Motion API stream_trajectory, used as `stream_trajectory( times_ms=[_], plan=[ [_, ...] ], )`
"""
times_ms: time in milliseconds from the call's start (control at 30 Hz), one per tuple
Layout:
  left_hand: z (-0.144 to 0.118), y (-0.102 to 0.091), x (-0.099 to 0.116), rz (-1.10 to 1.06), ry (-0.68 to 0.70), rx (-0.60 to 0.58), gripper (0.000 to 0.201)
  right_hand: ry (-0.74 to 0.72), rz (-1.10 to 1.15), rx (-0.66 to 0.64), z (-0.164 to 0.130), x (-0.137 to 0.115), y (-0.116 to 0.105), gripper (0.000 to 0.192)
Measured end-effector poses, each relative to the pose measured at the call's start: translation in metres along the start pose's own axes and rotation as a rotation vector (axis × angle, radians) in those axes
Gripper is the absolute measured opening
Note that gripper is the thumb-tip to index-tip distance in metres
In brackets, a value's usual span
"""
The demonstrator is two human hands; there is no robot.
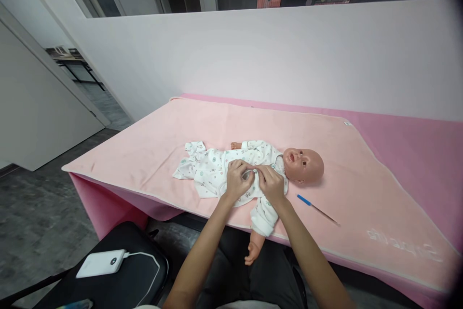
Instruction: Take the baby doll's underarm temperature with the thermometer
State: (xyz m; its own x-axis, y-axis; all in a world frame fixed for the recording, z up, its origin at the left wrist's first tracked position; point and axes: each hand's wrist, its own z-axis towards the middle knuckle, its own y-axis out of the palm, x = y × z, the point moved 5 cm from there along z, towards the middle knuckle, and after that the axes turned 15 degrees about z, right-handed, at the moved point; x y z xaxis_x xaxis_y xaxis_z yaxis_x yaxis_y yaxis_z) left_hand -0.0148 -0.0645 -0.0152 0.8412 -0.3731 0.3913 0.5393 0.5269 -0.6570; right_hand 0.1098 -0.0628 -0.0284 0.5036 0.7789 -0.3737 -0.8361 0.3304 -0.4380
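Observation:
A baby doll [304, 165] lies on its back across the pink blanket, its head to the right. It wears a white patterned baby outfit [213, 167] with loose legs spread out to the left. Over the doll's chest, my left hand [238, 180] pinches the edge of the outfit's cloth. Close beside it, my right hand [269, 181] has its fingers closed on the same front edge, near the collar. The fingertips almost meet there, and the fastening between them is too small to make out. One doll arm hangs over the table's near edge.
A screwdriver-like tool with a blue handle [304, 199] lies right of the doll on the peach-pink blanket [361, 193]. At lower left, a white power bank [101, 263] with a cable rests on a black chair [141, 251]. A white wall [289, 58] stands behind the table.

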Motion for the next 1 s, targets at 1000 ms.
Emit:
stream_trajectory(
  times_ms=[1000],
  plan=[
    [-0.0005, 0.0026, 0.0038, 0.044, 0.091, -0.071, 0.006, -0.006, 0.008, 0.016, -0.0012, 0.0018, 0.0011, 0.023]
  ],
)
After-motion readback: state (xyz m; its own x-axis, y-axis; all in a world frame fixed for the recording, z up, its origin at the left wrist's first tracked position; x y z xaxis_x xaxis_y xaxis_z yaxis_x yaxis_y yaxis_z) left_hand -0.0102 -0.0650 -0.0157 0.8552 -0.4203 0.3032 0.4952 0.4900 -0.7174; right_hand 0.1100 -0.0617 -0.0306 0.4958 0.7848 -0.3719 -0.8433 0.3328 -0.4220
